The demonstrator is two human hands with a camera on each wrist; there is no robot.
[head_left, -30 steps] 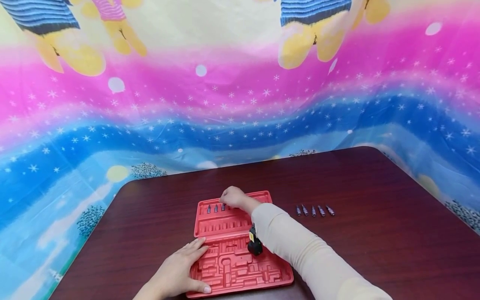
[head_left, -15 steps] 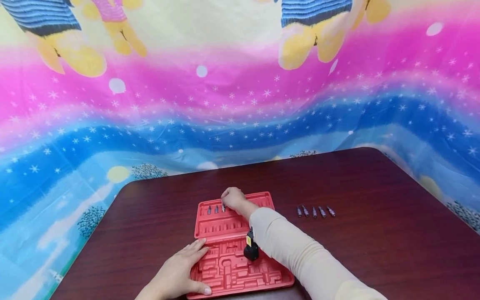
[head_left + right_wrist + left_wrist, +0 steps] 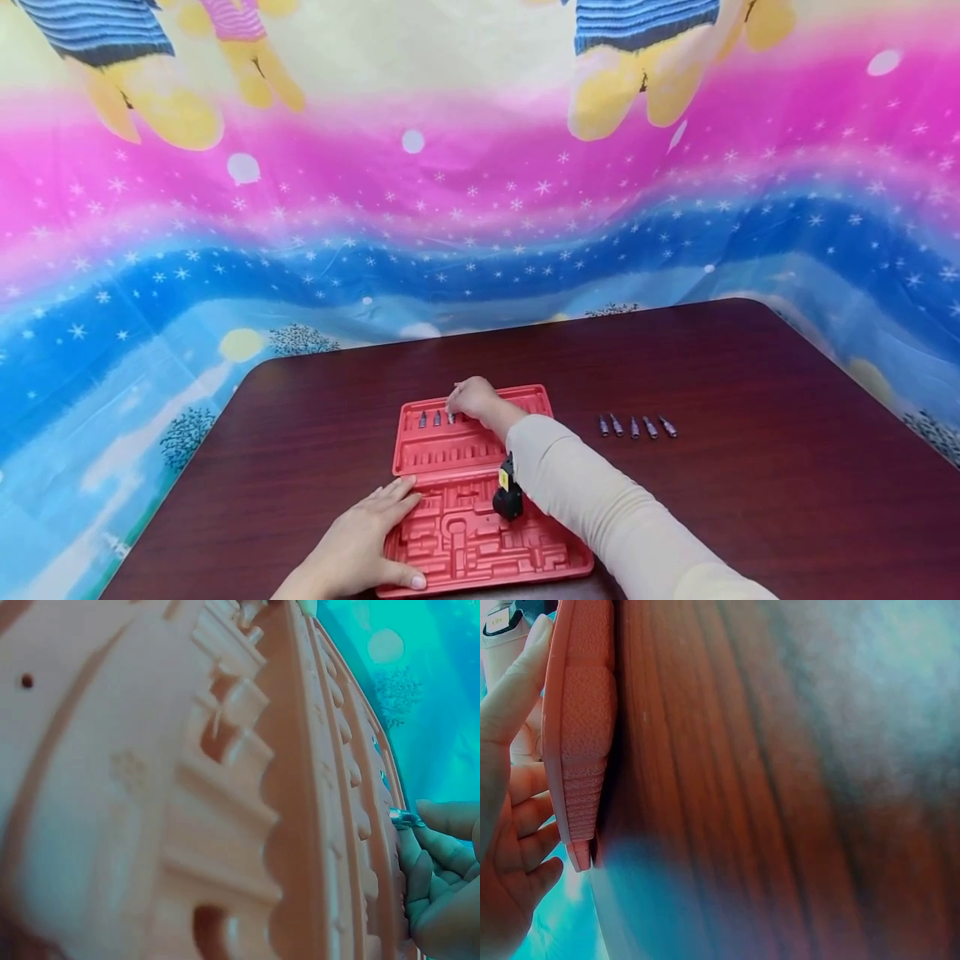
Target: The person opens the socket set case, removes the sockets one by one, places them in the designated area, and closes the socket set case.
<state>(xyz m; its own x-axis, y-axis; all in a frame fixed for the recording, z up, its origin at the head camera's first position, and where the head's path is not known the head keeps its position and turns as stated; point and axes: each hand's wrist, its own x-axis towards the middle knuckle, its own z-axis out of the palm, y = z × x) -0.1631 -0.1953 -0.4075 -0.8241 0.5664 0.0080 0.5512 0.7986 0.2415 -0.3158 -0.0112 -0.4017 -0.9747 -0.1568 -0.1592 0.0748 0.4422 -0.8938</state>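
- Right hand: fingers apparently pinched a bit at the case.
- Left hand: fingers spread, touching the case.
- Five bits lay apart.

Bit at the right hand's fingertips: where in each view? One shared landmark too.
Head: bit just left of centre, below mid-height.
Left wrist: not visible.
Right wrist: bit far right, slightly below mid-height.
Landmark: red case, in all three.

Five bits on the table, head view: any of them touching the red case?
No, the five bits lie in a row to the right of the red case, with table showing between.
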